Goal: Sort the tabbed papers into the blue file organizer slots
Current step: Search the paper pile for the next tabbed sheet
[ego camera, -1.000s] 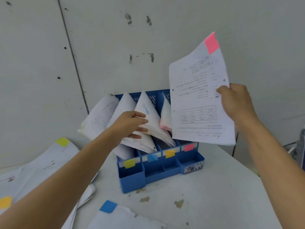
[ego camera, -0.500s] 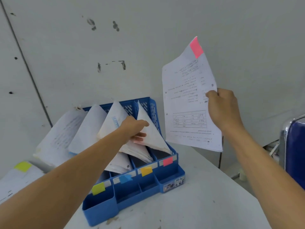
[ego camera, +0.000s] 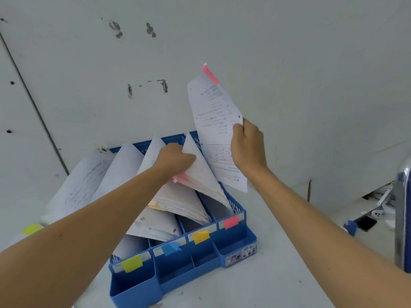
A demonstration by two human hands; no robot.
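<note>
over the blue organizer edge, pink-tabbed paper in right hand

Organizer: solid blue; I note one small multicoloured sticker on its front right corner.
Slot fronts: white strips bearing, left to right, a yellow-green marker, blue marker, orange-yellow marker, pink marker.
Sheet in my right hand: white, grey printed lines, ruled table lower down, pink tab at the top.
Filed papers at my left hand: white; pink edge tabs on one bundle, yellow edge tabs on the next.
Loose paper, far left: white, yellow-green tab.
Worktop: off-white, a few grey specks.
Wall: off-white, dark scuff marks, one dark seam.
Chair: blue, chrome frame.
</note>
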